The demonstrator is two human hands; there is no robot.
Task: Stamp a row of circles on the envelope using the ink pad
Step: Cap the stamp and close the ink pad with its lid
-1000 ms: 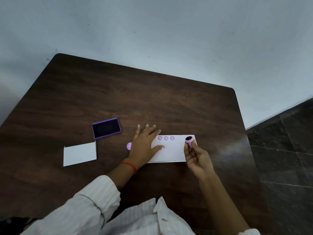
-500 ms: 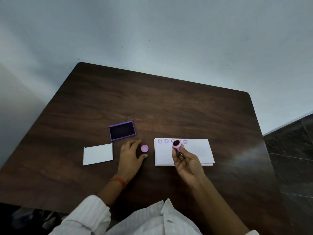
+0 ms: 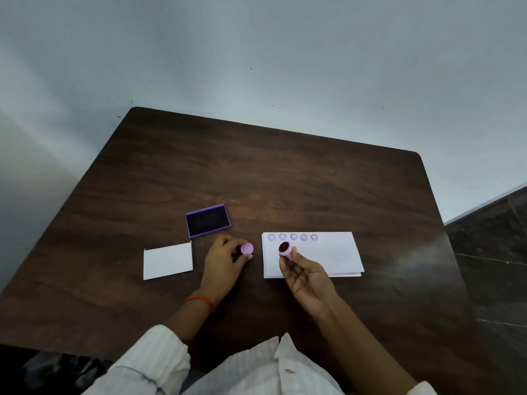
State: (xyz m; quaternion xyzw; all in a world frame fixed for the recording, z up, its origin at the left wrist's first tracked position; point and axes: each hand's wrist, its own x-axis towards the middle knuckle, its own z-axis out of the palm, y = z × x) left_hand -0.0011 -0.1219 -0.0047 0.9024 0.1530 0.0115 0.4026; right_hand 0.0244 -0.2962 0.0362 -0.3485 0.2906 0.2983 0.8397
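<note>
Pinched in the right hand, the stamp hovers face-up over the envelope, which lies on the broad table with bare wood beyond its edges. Left hand grips the cap between envelope and ink pad; five circles line the envelope's far edge.

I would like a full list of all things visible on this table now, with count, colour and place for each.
table: 1, dark brown wood, fills the middle of the view
ink pad: 1, purple case, open, left of the envelope
envelope: 1, white, right of centre
stamped circles: 5, purple, in a row along the envelope's far edge
white card: 1, left, near the ink pad
cap: 1, lilac, at the left hand's fingertips
stamp: 1, lilac, inked face up, in the right hand
wristband: 1, orange, left wrist
left hand: on the cap
right hand: holding the stamp
</note>
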